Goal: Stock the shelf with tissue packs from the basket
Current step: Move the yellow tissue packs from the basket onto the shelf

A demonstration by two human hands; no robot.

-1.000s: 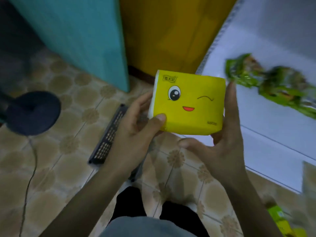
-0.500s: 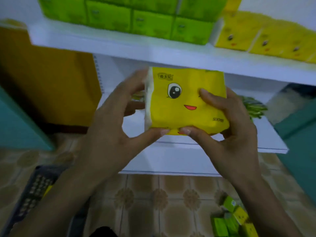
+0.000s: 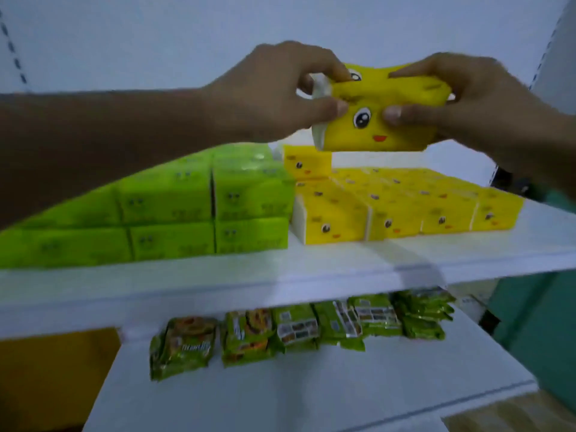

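The left hand (image 3: 274, 95) and right hand (image 3: 461, 101) pinch a pack (image 3: 374, 129) at its ends, fingers (image 3: 327, 71) curled over the top, in the air above the yellow row (image 3: 389, 210) on the shelf (image 3: 311, 275). This looks like the placing step; next it needs lowering flat onto that row.

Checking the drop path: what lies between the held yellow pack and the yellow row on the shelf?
Head view: the gap between held yellow pack and yellow row is bare, except one stacked yellow pack below its left end.
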